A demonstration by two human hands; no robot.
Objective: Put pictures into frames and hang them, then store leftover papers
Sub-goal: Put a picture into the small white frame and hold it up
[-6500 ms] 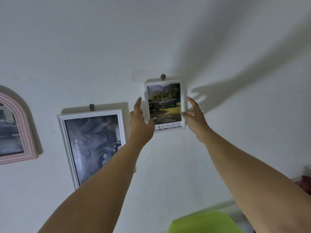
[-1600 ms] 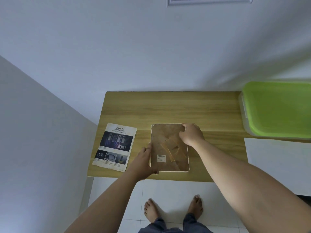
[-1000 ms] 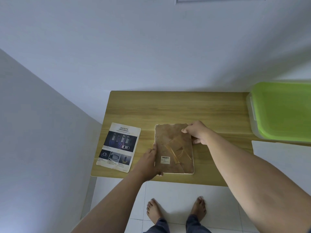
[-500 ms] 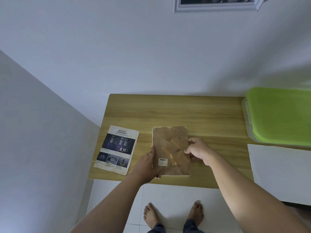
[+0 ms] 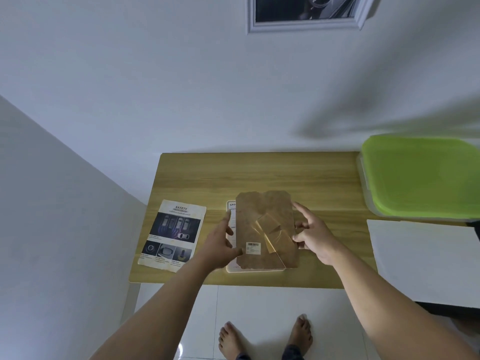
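Note:
A brown backing board [image 5: 267,224] with a fold-out stand and a barcode sticker is lifted slightly and shifted right above a white picture frame [image 5: 230,269] lying face down on the wooden table [image 5: 259,172]. My left hand [image 5: 220,245] grips the board's left edge. My right hand [image 5: 314,237] pinches its right edge, index finger stretched out. A strip of printed paper [image 5: 232,211] shows inside the uncovered frame. A "SAFETY" car leaflet [image 5: 172,235] lies flat to the left.
A clear box with a green lid [image 5: 420,178] stands at the table's right end. A white sheet [image 5: 426,258] lies in front of it. A framed picture [image 5: 306,14] hangs on the wall above. My bare feet [image 5: 265,339] stand on white tiles.
Earlier I held a small frame against the wall hook. Since then I looked down at the table, and the backing board has come up off the frame and shifted right.

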